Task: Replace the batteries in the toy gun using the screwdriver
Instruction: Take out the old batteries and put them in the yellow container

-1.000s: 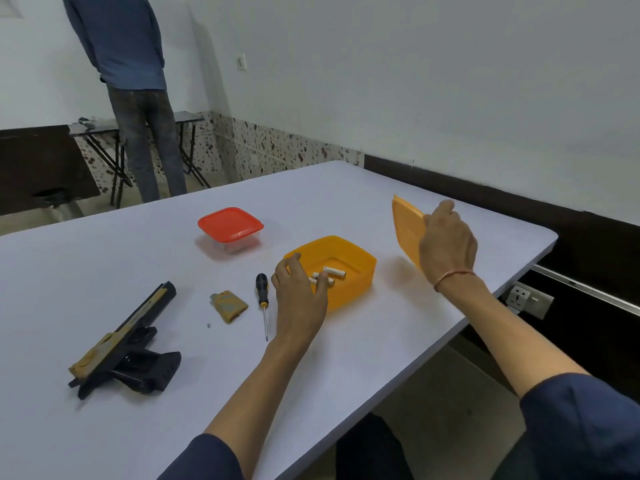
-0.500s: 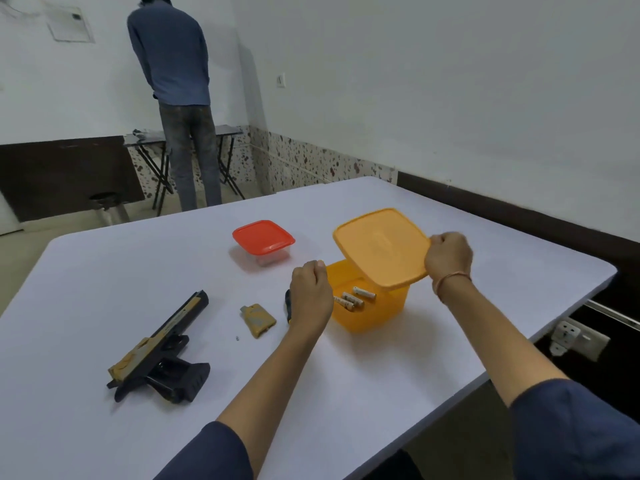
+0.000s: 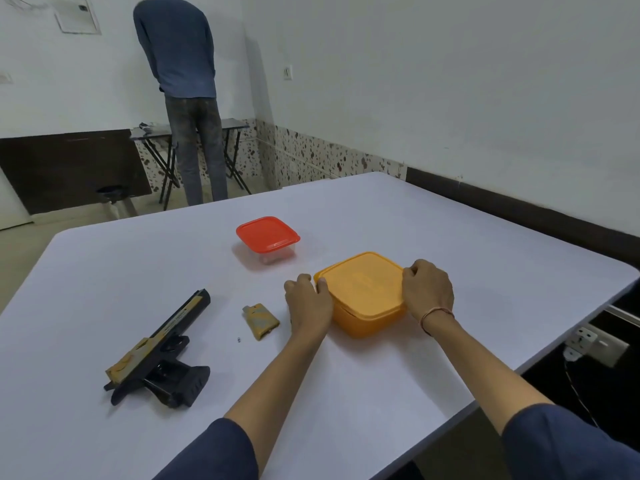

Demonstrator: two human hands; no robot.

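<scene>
The toy gun (image 3: 157, 351) lies at the table's (image 3: 346, 209) 8 o'clock, its loose cover (image 3: 260, 321) nearby, while the orange lid (image 3: 362, 285), lifted half a second ago, now sits on its box (image 3: 367, 323), left hand (image 3: 308, 301) and right hand (image 3: 427, 291) gripping its 9 and 3 o'clock edges, so those batteries seem stowed away

Person (image 3: 180, 64) standing at folding table (image 3: 235, 124), wall socket (image 3: 287, 73), perhaps a stool (image 3: 112, 192)

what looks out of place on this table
The cover lies detached beside the gun, with a tiny loose screw on the table between them. Otherwise nothing odd; left hand and right hand grip the lid.
</scene>
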